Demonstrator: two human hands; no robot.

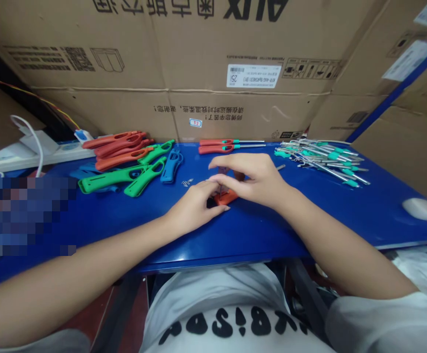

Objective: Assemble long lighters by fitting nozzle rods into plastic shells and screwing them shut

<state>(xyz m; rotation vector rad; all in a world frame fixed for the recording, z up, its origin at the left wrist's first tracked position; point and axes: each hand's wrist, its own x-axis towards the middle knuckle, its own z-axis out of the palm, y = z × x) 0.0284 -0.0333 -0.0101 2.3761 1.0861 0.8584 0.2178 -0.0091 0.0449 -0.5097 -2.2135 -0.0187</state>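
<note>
An orange lighter handle [226,197] lies on the blue table, partly covered by my hands. My left hand [194,208] is closed on it from the left, thumb along the near side. Above it, my right hand [254,174] grips what looks like a small upright screwdriver [220,190], its thin shaft pointing down at the orange handle. Most of the screwdriver's grip is hidden by fingers, and I cannot see whether the tip sits in a screw. A few small screws [187,183] lie beyond my left hand.
Green [112,179], red [125,146] and blue [172,165] lighter handles are heaped at the left. Two red lighters [217,145] with metal tubes lie at the back. Metal tubes with green parts [327,159] are piled right, near a white mouse-like object [424,209]. Cardboard [125,108] stands behind.
</note>
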